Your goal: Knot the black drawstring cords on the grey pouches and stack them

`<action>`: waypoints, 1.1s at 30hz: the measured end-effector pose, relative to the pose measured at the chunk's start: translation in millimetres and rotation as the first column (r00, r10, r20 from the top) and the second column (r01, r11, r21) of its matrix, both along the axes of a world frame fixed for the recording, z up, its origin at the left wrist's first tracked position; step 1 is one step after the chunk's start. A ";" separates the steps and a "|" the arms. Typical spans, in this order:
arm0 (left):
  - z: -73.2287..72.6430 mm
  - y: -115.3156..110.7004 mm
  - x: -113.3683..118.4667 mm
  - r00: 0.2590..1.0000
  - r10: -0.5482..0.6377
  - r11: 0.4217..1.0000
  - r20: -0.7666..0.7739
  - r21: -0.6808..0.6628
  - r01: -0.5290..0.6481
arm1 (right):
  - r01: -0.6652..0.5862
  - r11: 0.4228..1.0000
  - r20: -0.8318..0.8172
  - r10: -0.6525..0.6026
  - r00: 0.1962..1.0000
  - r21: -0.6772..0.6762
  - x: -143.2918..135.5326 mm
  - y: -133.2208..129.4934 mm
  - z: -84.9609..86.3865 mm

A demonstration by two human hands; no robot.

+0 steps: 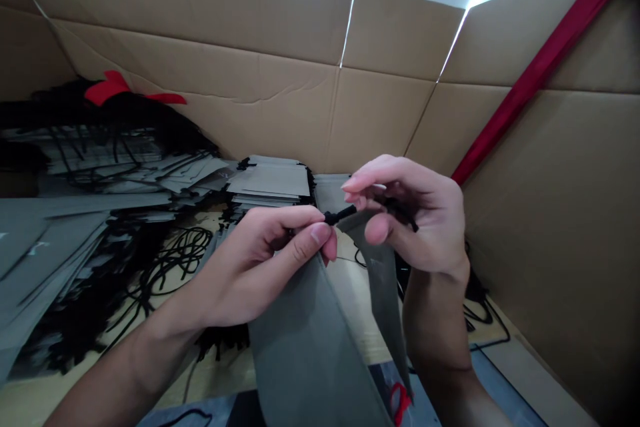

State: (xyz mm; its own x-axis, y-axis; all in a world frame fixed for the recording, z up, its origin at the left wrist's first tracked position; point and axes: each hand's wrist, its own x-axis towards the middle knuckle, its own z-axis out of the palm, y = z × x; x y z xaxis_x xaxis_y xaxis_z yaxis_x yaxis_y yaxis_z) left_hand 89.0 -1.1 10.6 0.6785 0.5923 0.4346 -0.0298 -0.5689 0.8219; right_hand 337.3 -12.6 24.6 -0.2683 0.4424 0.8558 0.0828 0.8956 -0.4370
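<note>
Black cord: a short, thick length of black cord (342, 215) sits at mid-view, stretched between my two hands above the work surface, with the top edge of the grey cloth just below it.
Grey cloth: a broad panel of grey cloth (310, 340) hangs from my left fingertips toward the bottom of the view; a narrower grey strip (384, 273), with a small pale mark, hangs beside it under my right hand. I can't tell whether the two are one piece.
My left hand: my left hand (273, 257) pinches the cord's near end between thumb and forefinger, at the panel's top corner.
My right hand: my right hand (420, 220) is raised and curled, thumb apart from forefinger, with black cord showing among the fingers; I can't tell how firmly it grips.
Red loop: a small red loop (399, 403) shows low down, by the strip's lower end.
Middle stack: grey pieces with black ends lie in a neat stack (270, 180) beyond my left hand.
Left side: larger piles of grey pieces (60, 227) with tangled black cords (183, 253) beside them, and a red piece (107, 87) on top at the back.
Surroundings: a pale tabletop (217, 380), cardboard walls (225, 53), and a dark red band (530, 80) slanting down on my right.
</note>
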 end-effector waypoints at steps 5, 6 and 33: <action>4.3 0.0 4.1 1.000 -0.017 0.997 0.022 0.079 0.015 | -0.025 0.993 0.141 0.009 0.990 0.116 -9.3 6.5 -3.4; 5.1 0.3 4.5 1.000 -0.014 0.995 0.016 0.098 0.012 | -0.033 0.989 0.147 0.011 0.989 0.147 -11.1 8.0 -4.6; 10.2 -6.4 -3.1 0.998 0.027 0.956 0.054 0.291 -0.042 | -0.165 0.986 -0.110 0.161 0.981 -0.028 -32.7 11.9 -16.5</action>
State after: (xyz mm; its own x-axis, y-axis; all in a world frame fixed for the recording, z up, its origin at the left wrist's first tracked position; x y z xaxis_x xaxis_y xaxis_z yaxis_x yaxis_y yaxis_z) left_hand 85.8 -7.5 20.8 0.6336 0.4574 0.6240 -0.0418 -0.7851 0.6180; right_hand 304.6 -0.6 8.0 -0.2470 0.4317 0.8675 -0.1119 0.8766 -0.4681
